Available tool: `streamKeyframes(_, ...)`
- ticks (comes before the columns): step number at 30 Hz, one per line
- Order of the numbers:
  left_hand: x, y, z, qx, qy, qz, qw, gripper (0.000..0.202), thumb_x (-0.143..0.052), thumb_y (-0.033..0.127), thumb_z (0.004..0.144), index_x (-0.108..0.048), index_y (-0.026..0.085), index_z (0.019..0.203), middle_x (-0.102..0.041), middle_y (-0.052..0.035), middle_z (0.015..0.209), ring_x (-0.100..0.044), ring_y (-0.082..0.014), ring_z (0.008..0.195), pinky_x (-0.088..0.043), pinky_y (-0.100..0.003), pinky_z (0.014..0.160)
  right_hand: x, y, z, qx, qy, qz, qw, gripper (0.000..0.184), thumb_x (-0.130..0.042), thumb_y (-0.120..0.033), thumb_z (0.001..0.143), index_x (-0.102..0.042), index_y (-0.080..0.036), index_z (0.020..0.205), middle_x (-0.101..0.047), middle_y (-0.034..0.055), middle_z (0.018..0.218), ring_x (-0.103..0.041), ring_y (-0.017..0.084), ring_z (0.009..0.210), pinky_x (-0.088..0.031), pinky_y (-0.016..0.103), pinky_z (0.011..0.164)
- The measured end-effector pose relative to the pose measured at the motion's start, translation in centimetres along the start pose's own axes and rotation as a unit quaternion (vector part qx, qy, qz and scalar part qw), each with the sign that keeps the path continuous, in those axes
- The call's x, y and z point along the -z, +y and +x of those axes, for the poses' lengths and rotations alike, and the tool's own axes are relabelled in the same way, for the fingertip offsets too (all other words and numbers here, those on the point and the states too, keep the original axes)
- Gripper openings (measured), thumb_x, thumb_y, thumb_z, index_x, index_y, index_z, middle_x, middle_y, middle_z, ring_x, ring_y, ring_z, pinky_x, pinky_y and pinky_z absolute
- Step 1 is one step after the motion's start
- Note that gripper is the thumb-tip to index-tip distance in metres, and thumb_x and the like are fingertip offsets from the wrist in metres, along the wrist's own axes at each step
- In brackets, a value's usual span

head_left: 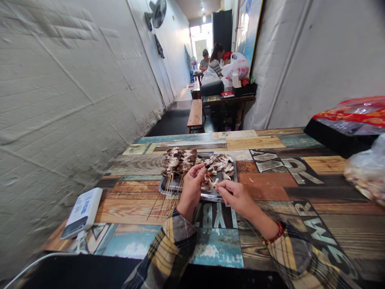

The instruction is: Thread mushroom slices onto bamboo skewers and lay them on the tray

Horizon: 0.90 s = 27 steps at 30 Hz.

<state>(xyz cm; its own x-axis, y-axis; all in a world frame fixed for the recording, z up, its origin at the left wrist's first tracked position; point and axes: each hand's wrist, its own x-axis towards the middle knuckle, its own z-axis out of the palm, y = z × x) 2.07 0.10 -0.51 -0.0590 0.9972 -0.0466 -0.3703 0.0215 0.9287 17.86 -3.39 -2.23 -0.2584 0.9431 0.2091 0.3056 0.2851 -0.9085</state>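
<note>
A metal tray (235,176) holds torn oyster mushrooms (222,162) on its right side. Bunched at its left are mushroom skewers (177,158), their bamboo sticks (164,200) pointing toward me over the near rim. My left hand (191,186) is above the tray's near edge, thumb and fingers pinched on a piece of oyster mushroom. Just right of it, my right hand (239,196) is closed, its fingertips by a pale mushroom piece (212,184) between the hands. A thin bamboo skewer (251,226) runs out below my right wrist; its upper part is hidden by the hand.
On the patchwork wooden table (135,208), a white device (82,212) with a cable lies at left. A clear bag (368,172) and a black box with red packaging (355,116) are at right. Beyond stand a bench (195,114) and a loaded table, with two people seated farther back.
</note>
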Motion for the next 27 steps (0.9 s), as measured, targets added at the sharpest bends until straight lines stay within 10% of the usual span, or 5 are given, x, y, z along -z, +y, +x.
streamKeyframes(5,-0.04,-0.12,0.02,0.014,-0.018,0.014,1.000,0.024,-0.076,0.036,0.068,-0.065,0.015,0.074,-0.068,-0.0026,0.072,-0.050,-0.0056,0.053,-0.034,-0.016,0.048,-0.06,-0.14,0.03,-0.009,-0.010,0.006,1.000,0.026,-0.047,-0.031,0.090,-0.065,-0.017,0.077,-0.051,-0.0054,0.047,-0.047,0.010,0.044,-0.037,0.020,0.047)
streamKeyframes(14,-0.18,0.05,-0.22,0.051,-0.073,0.039,0.995,0.033,-0.076,0.029,0.067,-0.074,0.016,0.098,-0.072,-0.0072,0.084,-0.059,-0.0116,0.068,-0.037,-0.019,0.054,0.28,0.37,0.22,-0.020,0.029,-0.006,0.999,0.025,-0.048,-0.032,0.090,-0.066,-0.017,0.080,-0.053,-0.0046,0.047,-0.050,0.010,0.044,-0.038,0.020,0.048)
streamKeyframes(27,-0.38,-0.12,-0.34,-0.036,-0.009,0.075,0.997,0.023,-0.075,0.033,0.069,-0.066,0.014,0.078,-0.073,-0.0073,0.075,-0.061,-0.0126,0.062,-0.041,-0.021,0.055,0.20,0.01,0.14,-0.015,0.029,-0.007,0.999,0.026,-0.048,-0.033,0.089,-0.065,-0.017,0.078,-0.053,-0.0047,0.047,-0.049,0.010,0.045,-0.038,0.020,0.049)
